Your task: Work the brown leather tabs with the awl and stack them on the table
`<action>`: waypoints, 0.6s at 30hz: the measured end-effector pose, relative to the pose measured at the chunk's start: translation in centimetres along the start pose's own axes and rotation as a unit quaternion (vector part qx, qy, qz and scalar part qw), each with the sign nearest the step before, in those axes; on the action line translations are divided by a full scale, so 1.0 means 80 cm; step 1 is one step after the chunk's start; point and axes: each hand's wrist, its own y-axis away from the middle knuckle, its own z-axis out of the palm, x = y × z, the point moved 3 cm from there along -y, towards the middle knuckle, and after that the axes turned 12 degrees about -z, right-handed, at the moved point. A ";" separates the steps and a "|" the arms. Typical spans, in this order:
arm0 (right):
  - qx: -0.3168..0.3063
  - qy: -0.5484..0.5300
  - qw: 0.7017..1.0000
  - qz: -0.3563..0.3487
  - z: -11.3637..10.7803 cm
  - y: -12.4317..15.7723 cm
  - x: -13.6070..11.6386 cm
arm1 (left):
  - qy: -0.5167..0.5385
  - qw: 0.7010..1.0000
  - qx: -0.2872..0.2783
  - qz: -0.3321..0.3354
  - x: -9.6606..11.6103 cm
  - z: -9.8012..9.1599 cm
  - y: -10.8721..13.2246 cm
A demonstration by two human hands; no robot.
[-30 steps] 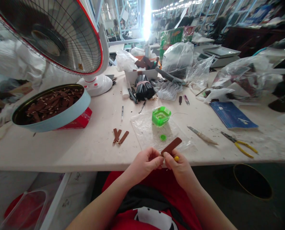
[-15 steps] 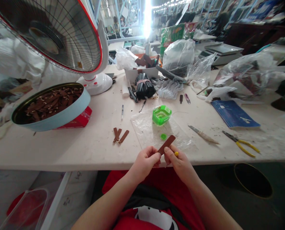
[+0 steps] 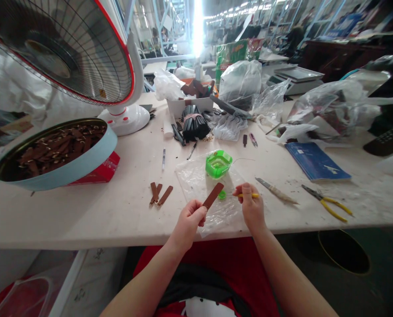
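My left hand (image 3: 190, 220) pinches the near end of a flat brown leather strap (image 3: 214, 196), which slants up and away over the clear plastic sheet. Between the fingers of my right hand (image 3: 250, 204) is a thin tool with a yellow handle (image 3: 254, 195). Its narrow tip points left, close to a small green cap (image 3: 222, 194) on the sheet; whether they touch I cannot tell. Behind the cap stands a green open container (image 3: 218, 164). Three brown straps (image 3: 164, 195) with small rings lie left of my hands.
A pale blue round tin (image 3: 61, 164) full of brown straps rests tilted on a red box at left, near a fan (image 3: 64, 57). Yellow-handled pliers (image 3: 328, 203), a knife (image 3: 276, 191) and a blue book (image 3: 315, 160) lie at right. Bundled black strips (image 3: 195, 123) sit at the back.
My right hand has come away from the strap and moved right and forward, bringing the tool's tip to the green cap. My left hand still holds the strap. The view has shifted slightly.
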 end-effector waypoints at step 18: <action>0.061 -0.111 0.991 0.035 -0.015 0.006 -0.024 | -0.015 0.998 -0.007 -0.055 -0.003 0.000 -0.001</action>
